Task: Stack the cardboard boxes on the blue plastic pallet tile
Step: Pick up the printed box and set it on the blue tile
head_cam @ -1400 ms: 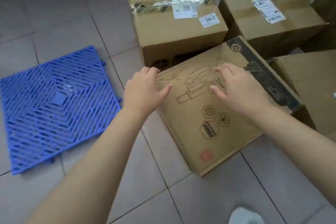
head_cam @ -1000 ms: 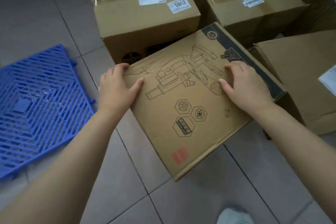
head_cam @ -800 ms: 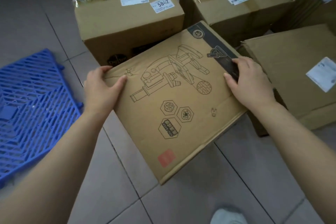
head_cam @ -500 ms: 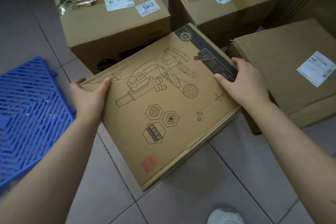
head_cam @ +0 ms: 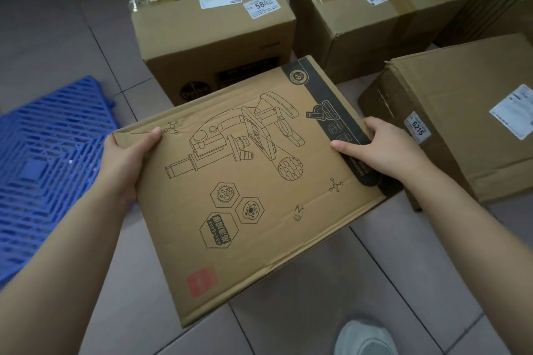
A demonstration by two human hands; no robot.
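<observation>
The flat box printed with a microscope drawing is now held up off the floor, level in front of the person; earlier it lay on the tiles with both hands only resting on its top. The left hand clamps the box's left edge, thumb lying over the top face and fingers hidden underneath. The right hand grips the opposite edge on the dark printed strip, thumb on top, fingers curled around the side. The blue pallet tile lies on the floor just left of the left hand, with nothing on it. Beyond the hands stand two taped boxes, and another box sits right of the right hand. A shoe shows below.
</observation>
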